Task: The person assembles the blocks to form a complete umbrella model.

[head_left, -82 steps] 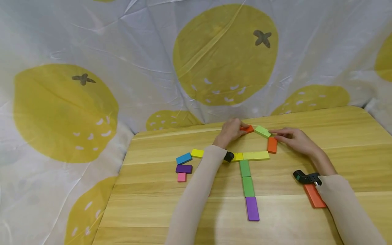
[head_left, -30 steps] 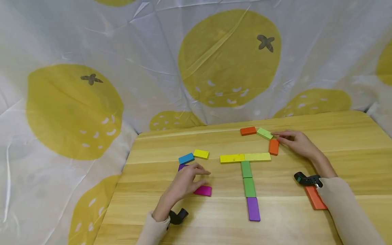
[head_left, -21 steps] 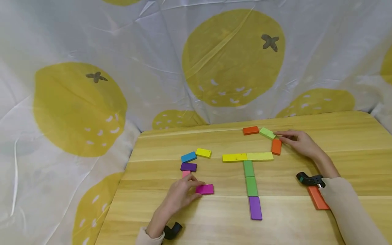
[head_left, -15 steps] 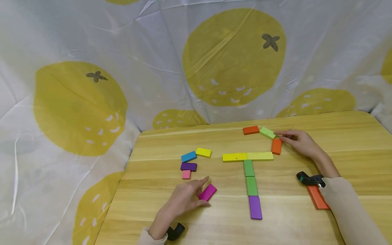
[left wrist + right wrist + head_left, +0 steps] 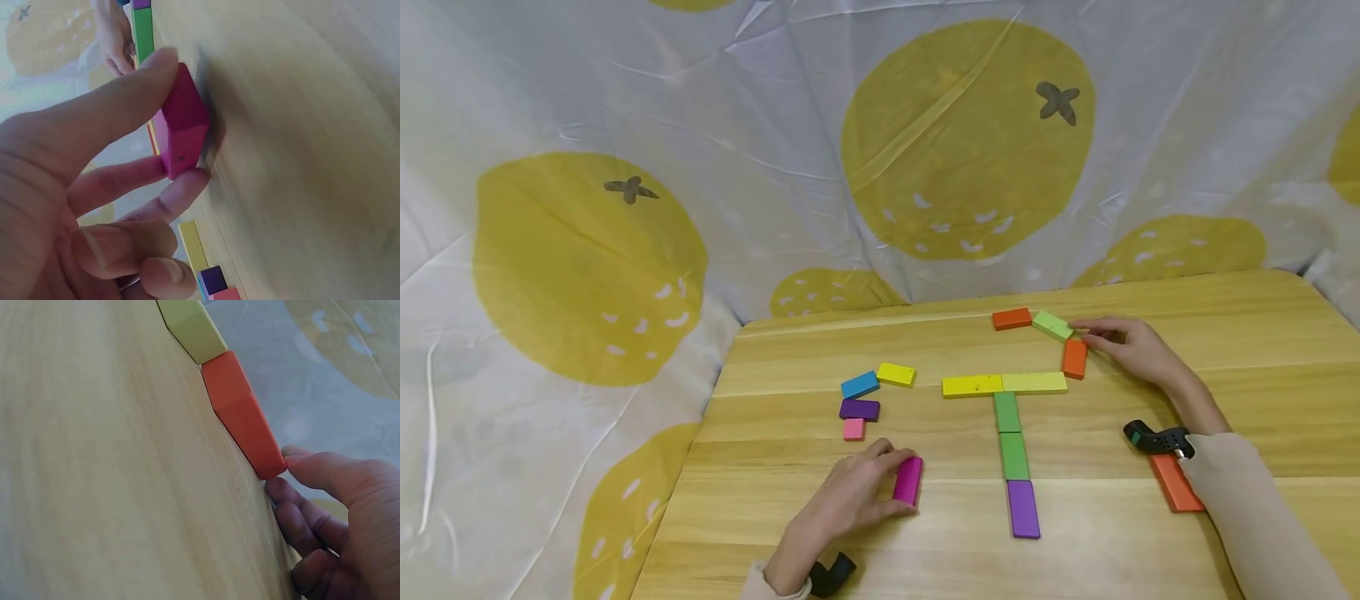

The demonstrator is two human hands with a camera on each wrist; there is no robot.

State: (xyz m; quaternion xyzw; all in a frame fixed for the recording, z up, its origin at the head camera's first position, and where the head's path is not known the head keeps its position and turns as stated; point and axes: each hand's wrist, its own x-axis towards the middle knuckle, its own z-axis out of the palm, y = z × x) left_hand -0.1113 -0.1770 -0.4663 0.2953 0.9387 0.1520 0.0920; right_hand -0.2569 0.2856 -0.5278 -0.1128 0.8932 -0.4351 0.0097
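On my feed the left grip (image 5: pixel 850 493) is clamped on a magenta block (image 5: pixel 907 482), thumb against one end and fingertips at the other. The block is a flat, smooth rectangle with crisp edges and a small dark speck on one narrow face; I cannot tell whether it touches the bench (image 5: pixel 943 560). Just beyond that grip lie a small pink block (image 5: pixel 853 429) and a dark purple block (image 5: pixel 860 410); well off to its right, a light purple block (image 5: pixel 1023 509) adjoins two green blocks (image 5: pixel 1013 457). I have the right grip (image 5: pixel 1131 346) apart, fingers relaxed, its thumb at the corner of an orange block (image 5: pixel 1074 360), near a light green block (image 5: pixel 1052 325).
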